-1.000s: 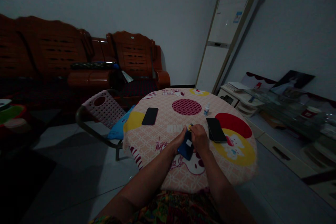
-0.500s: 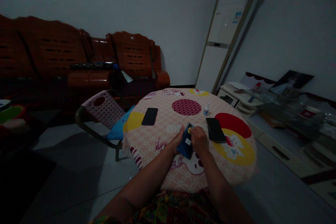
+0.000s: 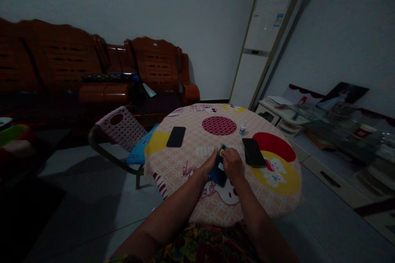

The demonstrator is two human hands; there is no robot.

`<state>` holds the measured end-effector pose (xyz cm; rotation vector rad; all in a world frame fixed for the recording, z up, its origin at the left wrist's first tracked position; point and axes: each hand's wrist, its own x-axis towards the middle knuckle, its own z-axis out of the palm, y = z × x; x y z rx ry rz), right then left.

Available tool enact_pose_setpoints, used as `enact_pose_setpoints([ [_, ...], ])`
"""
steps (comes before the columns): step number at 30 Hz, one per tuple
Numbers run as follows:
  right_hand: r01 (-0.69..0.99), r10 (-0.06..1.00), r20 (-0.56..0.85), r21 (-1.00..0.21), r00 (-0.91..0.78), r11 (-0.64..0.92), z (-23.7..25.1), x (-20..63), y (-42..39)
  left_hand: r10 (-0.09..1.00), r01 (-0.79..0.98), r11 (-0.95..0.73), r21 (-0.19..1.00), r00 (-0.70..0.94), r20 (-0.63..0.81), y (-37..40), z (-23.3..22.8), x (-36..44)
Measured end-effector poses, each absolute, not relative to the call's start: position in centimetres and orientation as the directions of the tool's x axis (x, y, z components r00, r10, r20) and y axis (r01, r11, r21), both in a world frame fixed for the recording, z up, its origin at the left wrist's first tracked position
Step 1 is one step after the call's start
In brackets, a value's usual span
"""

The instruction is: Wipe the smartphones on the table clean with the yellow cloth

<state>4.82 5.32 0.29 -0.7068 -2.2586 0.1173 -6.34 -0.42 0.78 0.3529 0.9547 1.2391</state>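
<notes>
A blue phone [image 3: 217,177], its back facing up with a pale label on it, is in the grip of my left hand [image 3: 210,166] along its left edge. My right hand [image 3: 232,163] pinches a small yellow piece [image 3: 221,153] against the upper part of the phone's back, near the camera end. What the yellow piece is made of cannot be made out. To the right of my hands lies a black phone [image 3: 254,153], screen up. Another dark phone [image 3: 176,137] with a reddish edge rests at the left of the table. A small clear bottle [image 3: 242,128] stands upright beyond my right hand.
A patterned cloth covers the round table [image 3: 191,121]. At the left stands a woven chair [image 3: 121,127] with a blue cushion [image 3: 140,150]. Wooden seating [image 3: 157,63] lines the back wall, and a low cabinet [image 3: 317,168] with a glass top runs along the right.
My right hand has shifted slightly left and up across the phone's back with the yellow piece. My left hand keeps hold of the phone in nearly the same place.
</notes>
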Motion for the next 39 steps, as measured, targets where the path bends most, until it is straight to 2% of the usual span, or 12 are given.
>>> enact_pose_setpoints([
  [11,0.552,0.587,0.619,-0.279,-0.522,0.786,-0.6,5.7,6.3,0.913,-0.664,0.357,0.657,0.098,-0.397,-0.1,-0.2,-6.7],
  [17,0.562,0.583,0.645,-0.274,-0.495,0.780,-0.5,5.8,7.2,0.918,-0.616,0.385,0.688,0.179,-0.353,-0.4,0.2,-6.7],
  [27,0.531,0.599,0.671,-0.345,-0.437,0.774,-0.1,5.4,8.0,0.921,-0.522,0.386,0.761,0.269,-0.282,-0.4,-0.1,-6.7],
  [39,0.523,0.585,0.686,-0.336,-0.434,0.783,0.5,4.9,7.6,0.926,-0.523,0.377,0.765,0.201,-0.318,-0.8,0.3,-6.4],
])
